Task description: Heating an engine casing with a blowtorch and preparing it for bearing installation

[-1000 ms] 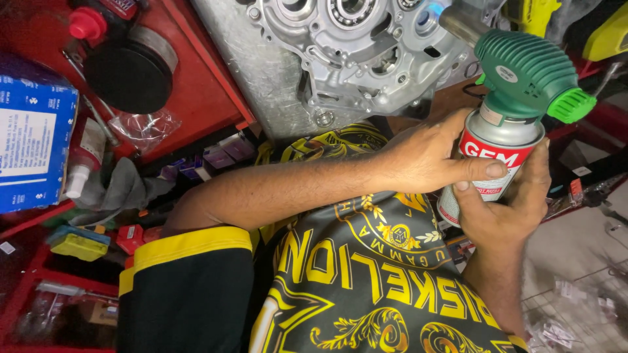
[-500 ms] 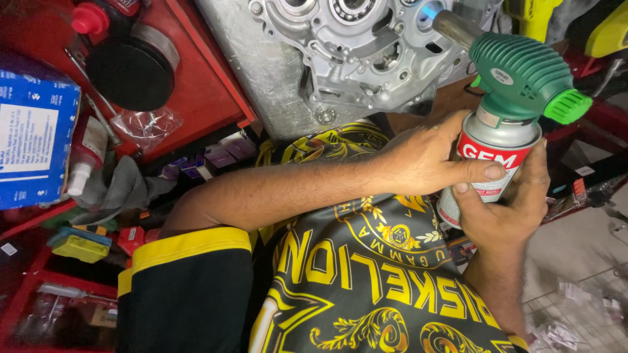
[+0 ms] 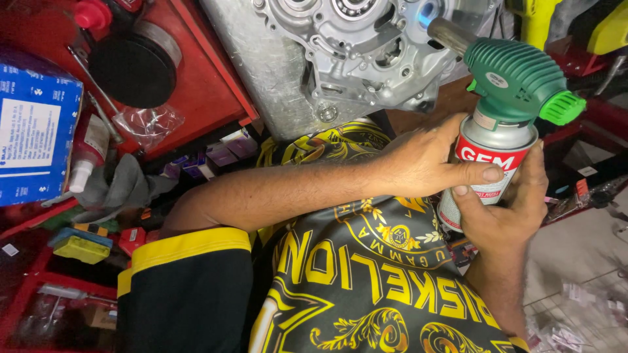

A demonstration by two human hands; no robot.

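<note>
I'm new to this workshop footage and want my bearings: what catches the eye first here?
First the gas torch at upper right, a green head on a silver and red can, gripped by the left hand and right hand. Its nozzle points at the grey metal engine casing at top centre, with a small blue flame at the tip. At left sits a red tray beside a blue box.

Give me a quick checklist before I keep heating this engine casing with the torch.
1. Both hands on the gas canister: ok, left hand and right hand wrap it.
2. Nozzle aimed at the engine casing: ok.
3. Flame lit: ok, a small blue glow shows at the tip.
4. Fingers away from the flame: ok, they sit low on the canister.
5. Plastic bag far from the heat: ok, it lies on the red tray.
6. Green torch head seated tight: cannot tell.
</note>
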